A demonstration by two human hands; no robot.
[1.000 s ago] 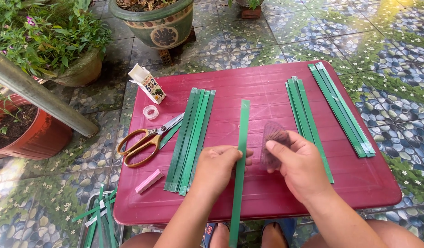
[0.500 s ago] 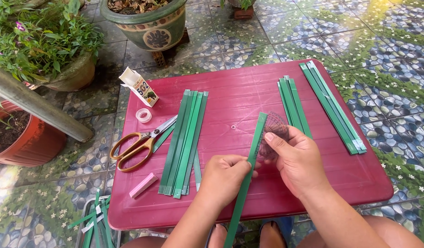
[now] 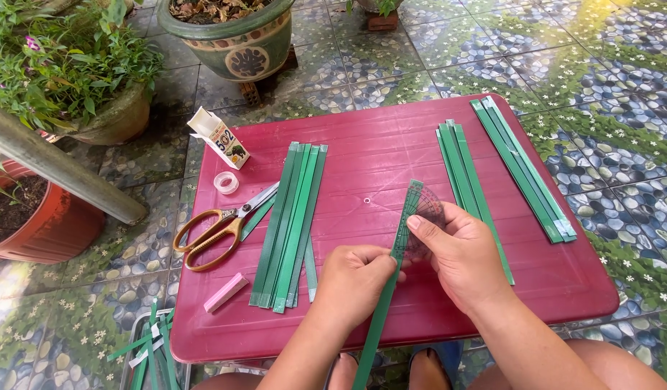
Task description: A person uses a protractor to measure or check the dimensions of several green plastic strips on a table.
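- Over the near edge of the low crimson plastic table (image 3: 420, 137): one long green flat strip (image 3: 391, 282), long axis running from 7 o'clock up to 1 o'clock, its lower end hanging past the table edge.
- Left hand (image 3: 351, 282): closed in a pinch on the strip's middle, at 9 o'clock of the right hand.
- Right hand (image 3: 460, 253): fingers curled around a small clear plastic protractor (image 3: 424, 209), laid against the strip's upper end; thumb on top.
- At 10 o'clock of the hands: bundle of green strips (image 3: 290, 224), lying loose.
- At 1 o'clock: two further strip bundles (image 3: 521, 166).
- At 9 o'clock: yellow-handled scissors (image 3: 218, 227), pink eraser block (image 3: 227, 292).
- Clear bin (image 3: 142, 354) below the table's near-left corner: holds green offcuts.
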